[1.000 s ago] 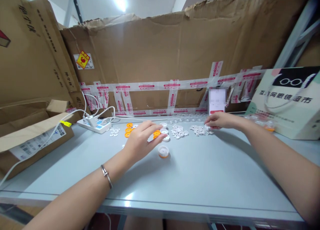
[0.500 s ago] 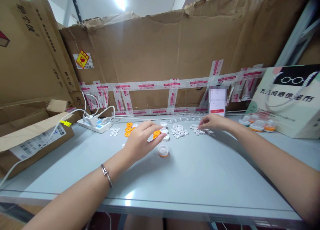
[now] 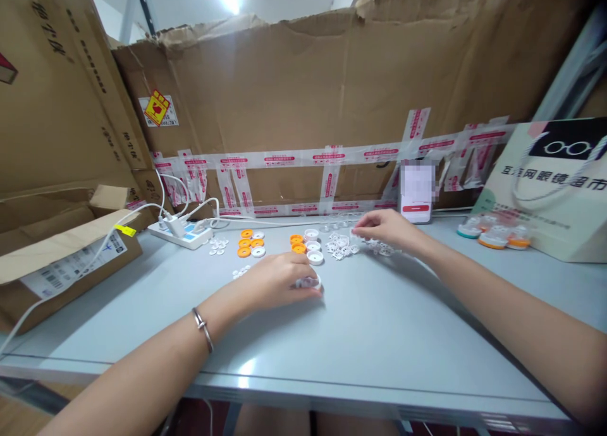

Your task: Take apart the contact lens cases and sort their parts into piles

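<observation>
My left hand (image 3: 279,278) rests on the grey table (image 3: 370,335), its fingers curled around a small white and orange cap (image 3: 310,282) that it mostly covers. My right hand (image 3: 386,229) reaches to the back of the table, fingertips pinched over a pile of small white plastic pieces (image 3: 342,246); what it pinches is too small to make out. Orange rings and white caps (image 3: 306,246) lie between the two hands, and a second group of orange rings (image 3: 250,242) lies further left.
A white power strip (image 3: 183,232) with cables sits at back left beside open cardboard boxes (image 3: 61,259). A cardboard wall with tape stands behind. A phone (image 3: 416,193) leans against it. Finished caps (image 3: 490,237) and a paper bag (image 3: 554,183) are at right.
My left hand dropped from the orange rings onto the lone cap and closed over it. My right hand slid left along the white pieces.
</observation>
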Demonstrator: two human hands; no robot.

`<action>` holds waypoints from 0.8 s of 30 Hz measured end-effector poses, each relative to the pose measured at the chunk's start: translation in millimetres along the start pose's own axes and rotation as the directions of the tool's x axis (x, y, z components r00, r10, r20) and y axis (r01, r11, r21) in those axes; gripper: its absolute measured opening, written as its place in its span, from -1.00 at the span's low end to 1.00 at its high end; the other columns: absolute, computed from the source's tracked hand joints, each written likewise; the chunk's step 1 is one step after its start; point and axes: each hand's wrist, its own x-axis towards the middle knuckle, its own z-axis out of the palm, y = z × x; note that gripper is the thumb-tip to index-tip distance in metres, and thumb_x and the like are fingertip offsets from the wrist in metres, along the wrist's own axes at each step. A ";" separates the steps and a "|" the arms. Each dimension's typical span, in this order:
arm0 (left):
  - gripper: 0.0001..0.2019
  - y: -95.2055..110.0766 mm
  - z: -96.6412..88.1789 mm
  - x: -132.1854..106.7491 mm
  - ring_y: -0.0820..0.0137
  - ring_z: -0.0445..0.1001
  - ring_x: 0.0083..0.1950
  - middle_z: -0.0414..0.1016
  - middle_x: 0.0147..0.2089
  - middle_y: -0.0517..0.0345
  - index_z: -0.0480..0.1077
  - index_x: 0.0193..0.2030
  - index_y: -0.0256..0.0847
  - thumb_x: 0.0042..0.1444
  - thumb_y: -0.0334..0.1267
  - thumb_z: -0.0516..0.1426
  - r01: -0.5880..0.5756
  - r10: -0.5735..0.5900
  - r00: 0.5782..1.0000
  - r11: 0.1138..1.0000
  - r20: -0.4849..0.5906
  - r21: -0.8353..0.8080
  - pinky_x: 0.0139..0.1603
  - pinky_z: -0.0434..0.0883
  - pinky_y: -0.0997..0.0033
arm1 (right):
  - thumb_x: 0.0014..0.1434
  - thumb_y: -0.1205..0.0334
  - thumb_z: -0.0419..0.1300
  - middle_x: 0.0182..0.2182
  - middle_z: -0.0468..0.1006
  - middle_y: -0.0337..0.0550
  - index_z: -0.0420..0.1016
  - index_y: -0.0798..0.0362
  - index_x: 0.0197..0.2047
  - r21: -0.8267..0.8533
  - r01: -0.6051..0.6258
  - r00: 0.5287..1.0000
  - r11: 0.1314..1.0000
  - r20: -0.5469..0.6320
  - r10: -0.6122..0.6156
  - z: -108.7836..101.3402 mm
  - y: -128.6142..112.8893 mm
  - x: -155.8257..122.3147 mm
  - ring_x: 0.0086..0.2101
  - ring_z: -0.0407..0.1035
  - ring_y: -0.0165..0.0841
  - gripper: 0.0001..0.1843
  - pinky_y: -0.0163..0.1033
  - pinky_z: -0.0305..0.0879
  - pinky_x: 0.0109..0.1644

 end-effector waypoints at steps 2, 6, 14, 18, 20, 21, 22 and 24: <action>-0.79 0.5 -0.7 -0.3 0.41 0.39 -0.23 0.42 -0.25 0.09 0.42 -0.21 -0.20 0.14 -0.17 0.04 0.004 -0.004 1.000 1.000 0.005 -0.010 -0.22 0.33 0.46 | -0.11 0.13 0.19 -0.48 0.54 -0.09 0.45 0.11 -0.44 0.019 0.001 0.999 1.000 0.032 -0.001 11.7 -1.5 0.6 -0.46 0.40 -0.34 -0.79 -0.33 0.24 -0.46; -0.80 0.0 -0.8 -0.4 0.42 0.38 -0.22 0.41 -0.24 0.10 0.42 -0.21 -0.20 0.13 -0.19 0.05 -0.001 0.001 1.000 1.000 0.012 -0.022 -0.21 0.33 0.47 | -0.10 0.13 0.17 -0.43 0.56 -0.10 0.47 0.11 -0.37 0.017 0.012 0.999 1.000 0.047 -0.013 8.0 0.4 2.0 -0.42 0.41 -0.35 -0.76 -0.35 0.25 -0.42; -0.78 -2.0 -1.3 0.3 0.40 0.39 -0.21 0.41 -0.22 0.08 0.43 -0.21 -0.21 0.13 -0.16 0.04 0.018 -0.018 1.000 0.999 -0.010 -0.034 -0.21 0.34 0.45 | -0.19 0.09 0.21 -0.49 0.50 -0.21 0.51 0.04 -0.42 -0.353 0.074 0.959 0.933 0.282 0.030 -32.1 15.6 2.5 -0.48 0.35 -0.37 -0.76 -0.33 0.18 -0.49; -0.78 -1.1 -1.9 0.3 0.41 0.39 -0.21 0.42 -0.23 0.09 0.43 -0.22 -0.21 0.13 -0.16 0.04 0.013 -0.014 1.000 1.000 -0.012 -0.028 -0.21 0.34 0.45 | -0.19 0.10 0.21 -0.47 0.47 -0.20 0.50 0.03 -0.39 -0.416 0.097 0.956 0.904 0.291 0.032 -35.5 23.5 4.5 -0.48 0.35 -0.36 -0.74 -0.32 0.18 -0.47; -0.79 -0.8 -2.2 0.0 0.40 0.39 -0.20 0.42 -0.22 0.09 0.43 -0.21 -0.20 0.13 -0.16 0.05 0.019 -0.020 1.000 0.999 -0.011 -0.027 -0.21 0.34 0.45 | -0.22 0.11 0.23 -0.48 0.46 -0.20 0.48 0.03 -0.41 -0.447 0.094 0.955 0.890 0.292 0.046 -38.3 25.0 4.3 -0.46 0.35 -0.33 -0.75 -0.31 0.19 -0.45; -0.79 -0.8 -2.3 0.0 0.40 0.39 -0.20 0.42 -0.21 0.09 0.43 -0.21 -0.20 0.13 -0.16 0.05 0.023 -0.023 1.000 0.999 -0.010 -0.025 -0.21 0.33 0.46 | -0.25 0.12 0.24 -0.47 0.46 -0.20 0.48 0.03 -0.41 -0.462 0.094 0.954 0.882 0.294 0.052 -39.7 25.4 3.9 -0.45 0.36 -0.32 -0.74 -0.31 0.19 -0.45; -0.79 -0.9 -2.3 -0.1 0.40 0.40 -0.20 0.42 -0.22 0.08 0.43 -0.21 -0.20 0.13 -0.17 0.05 0.025 -0.025 1.000 0.999 -0.008 -0.025 -0.21 0.33 0.46 | -0.27 0.13 0.25 -0.46 0.47 -0.19 0.48 0.03 -0.42 -0.477 0.094 0.954 0.874 0.294 0.058 -40.6 25.7 3.6 -0.44 0.36 -0.31 -0.74 -0.31 0.20 -0.45; -0.79 -1.3 -2.6 0.0 0.40 0.40 -0.20 0.42 -0.22 0.08 0.43 -0.22 -0.20 0.12 -0.17 0.05 0.023 -0.023 1.000 0.999 -0.009 -0.026 -0.21 0.33 0.46 | -0.29 0.14 0.27 -0.45 0.47 -0.19 0.47 0.04 -0.45 -0.500 0.098 0.952 0.860 0.300 0.066 -40.9 26.1 3.2 -0.43 0.36 -0.30 -0.75 -0.30 0.20 -0.44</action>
